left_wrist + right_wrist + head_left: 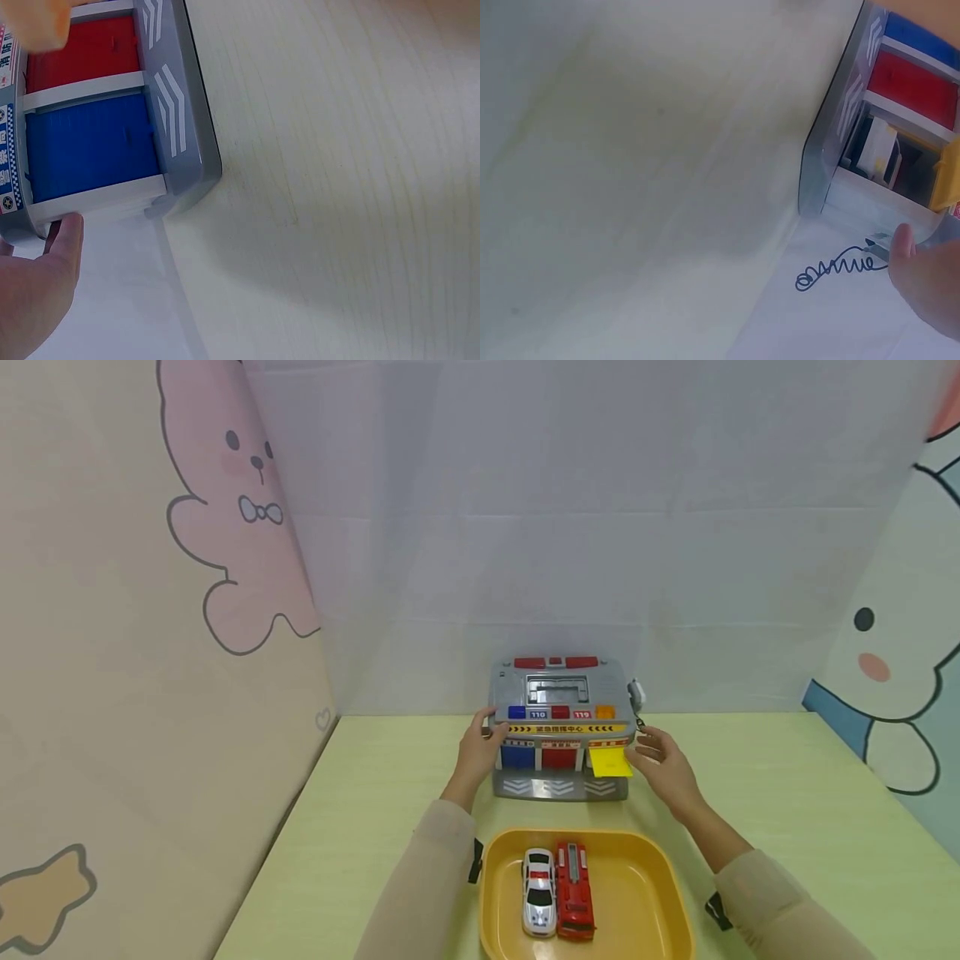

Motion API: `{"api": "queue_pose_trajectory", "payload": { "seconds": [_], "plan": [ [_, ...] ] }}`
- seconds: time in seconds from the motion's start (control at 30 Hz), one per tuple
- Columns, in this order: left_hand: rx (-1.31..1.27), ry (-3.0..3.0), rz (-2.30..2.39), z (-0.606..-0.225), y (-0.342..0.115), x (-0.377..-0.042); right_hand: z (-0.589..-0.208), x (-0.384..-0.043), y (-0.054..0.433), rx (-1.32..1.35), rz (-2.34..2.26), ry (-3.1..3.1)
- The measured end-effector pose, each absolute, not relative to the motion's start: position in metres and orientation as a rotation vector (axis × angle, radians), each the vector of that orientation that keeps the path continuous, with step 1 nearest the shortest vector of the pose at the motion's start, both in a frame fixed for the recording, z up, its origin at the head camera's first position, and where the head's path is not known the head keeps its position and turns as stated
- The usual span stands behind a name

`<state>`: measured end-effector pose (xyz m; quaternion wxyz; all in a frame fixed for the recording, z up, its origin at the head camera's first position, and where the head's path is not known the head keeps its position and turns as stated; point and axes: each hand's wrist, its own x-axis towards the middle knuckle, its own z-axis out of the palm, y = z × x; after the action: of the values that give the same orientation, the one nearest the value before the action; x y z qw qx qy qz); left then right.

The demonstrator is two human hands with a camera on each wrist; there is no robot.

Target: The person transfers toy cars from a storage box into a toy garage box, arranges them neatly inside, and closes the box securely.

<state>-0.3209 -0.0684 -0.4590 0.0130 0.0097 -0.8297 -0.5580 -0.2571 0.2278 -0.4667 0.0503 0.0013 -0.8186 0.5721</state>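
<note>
A grey toy emergency station (pixel 558 693) stands against the back wall, with a blue door (pixel 94 142) and a red door (pixel 86 56) down. Its yellow door (pixel 611 762) is swung up and out. Inside that bay sits a white toy vehicle (pixel 877 150). My left hand (pixel 476 752) grips the station's left side, thumb at the front edge. At the right side, my right hand (pixel 667 772) has its fingers loosely extended, thumb by the side wall just beside the yellow door. A coiled dark cord (pixel 847 265) runs behind that thumb.
A yellow tray (pixel 645 893) sits in front of the station, holding a white police car (pixel 539 893) and a red fire truck (pixel 574 893) side by side. A grey toy handset (pixel 636 693) hangs on the station's right side. Fabric walls (pixel 600 568) enclose the pale table (pixel 780 810).
</note>
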Motion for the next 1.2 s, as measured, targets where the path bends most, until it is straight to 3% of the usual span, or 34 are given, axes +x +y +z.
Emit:
{"api": "queue_pose_trajectory", "payload": {
  "seconds": [0.27,0.73,1.2],
  "plan": [
    [0.024,-2.582,-1.738,-0.459,-0.068,-0.321,-0.456,-0.263,0.223,0.138,1.546,-2.559],
    [0.026,-2.580,-1.716,-0.459,-0.067,-0.322,-0.444,-0.283,0.218,0.257,1.602,-2.629],
    [0.031,-2.584,-1.724,-0.459,-0.068,-0.321,-0.460,-0.293,0.220,0.224,1.540,-2.639]
  ]
}}
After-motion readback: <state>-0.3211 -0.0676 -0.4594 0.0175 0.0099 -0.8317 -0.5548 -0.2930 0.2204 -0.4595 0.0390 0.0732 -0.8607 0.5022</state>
